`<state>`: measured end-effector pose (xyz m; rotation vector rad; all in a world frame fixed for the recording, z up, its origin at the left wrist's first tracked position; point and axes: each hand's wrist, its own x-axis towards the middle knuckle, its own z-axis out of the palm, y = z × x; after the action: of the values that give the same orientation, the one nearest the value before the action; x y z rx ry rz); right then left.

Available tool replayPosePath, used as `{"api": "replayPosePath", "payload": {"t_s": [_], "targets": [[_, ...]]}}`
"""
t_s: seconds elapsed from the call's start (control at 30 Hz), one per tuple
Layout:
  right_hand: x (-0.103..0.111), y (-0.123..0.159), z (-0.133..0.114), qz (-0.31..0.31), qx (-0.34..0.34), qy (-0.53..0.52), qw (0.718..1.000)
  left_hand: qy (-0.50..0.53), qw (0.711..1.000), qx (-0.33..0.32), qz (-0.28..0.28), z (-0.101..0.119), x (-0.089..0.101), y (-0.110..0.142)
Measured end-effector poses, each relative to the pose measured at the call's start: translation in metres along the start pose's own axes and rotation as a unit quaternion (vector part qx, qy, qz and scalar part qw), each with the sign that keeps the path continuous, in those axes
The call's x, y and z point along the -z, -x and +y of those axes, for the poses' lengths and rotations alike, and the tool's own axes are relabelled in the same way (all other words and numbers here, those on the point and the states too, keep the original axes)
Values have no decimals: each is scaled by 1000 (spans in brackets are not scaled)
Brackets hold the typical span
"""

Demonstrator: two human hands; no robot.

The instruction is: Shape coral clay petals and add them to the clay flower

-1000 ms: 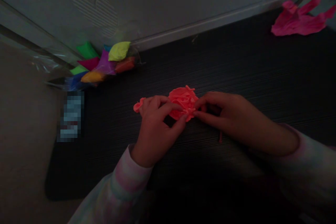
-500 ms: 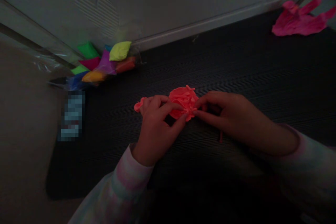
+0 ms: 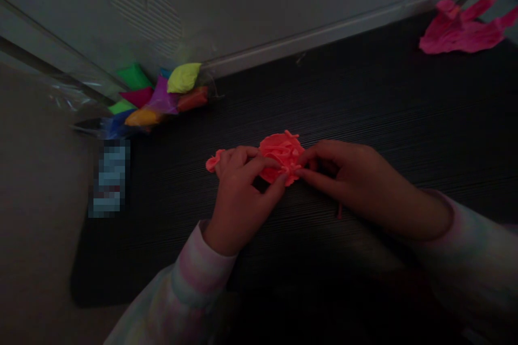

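On the dark table lies a coral-pink modelling clay piece [image 3: 279, 145], roundish, with raised folds and small strips on it. My left hand [image 3: 243, 194] pinches its lower edge between thumb and index finger. From the other side, my right hand [image 3: 348, 178] grips the clay's right edge with thumb and fingertips. A smaller lump of the same clay [image 3: 212, 163] shows past my left fingers, partly hidden by them. Below my right hand lies a thin clay strip [image 3: 339, 211], its upper end covered.
Several coloured clay packets [image 3: 162, 97] lie in clear plastic at the back left. In front of them is a blurred-out pale object [image 3: 110, 179]. A crumpled pink piece [image 3: 461, 29] rests at the far right. A pale panel [image 3: 307, 0] rises behind the black table [image 3: 364, 97].
The view has shifted very slightly. Both hands stay at the clay in nearly the same pose, and the clay looks the same.
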<state>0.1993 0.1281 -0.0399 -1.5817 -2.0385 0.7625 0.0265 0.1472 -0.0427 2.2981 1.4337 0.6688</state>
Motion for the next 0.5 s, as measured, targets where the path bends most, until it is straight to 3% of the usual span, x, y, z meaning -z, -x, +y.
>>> {"api": "replayPosePath", "payload": {"t_s": [0.5], "targets": [[1, 0, -2, 6, 0, 12, 1000, -1, 1000, 3, -1, 1, 1, 1]]}}
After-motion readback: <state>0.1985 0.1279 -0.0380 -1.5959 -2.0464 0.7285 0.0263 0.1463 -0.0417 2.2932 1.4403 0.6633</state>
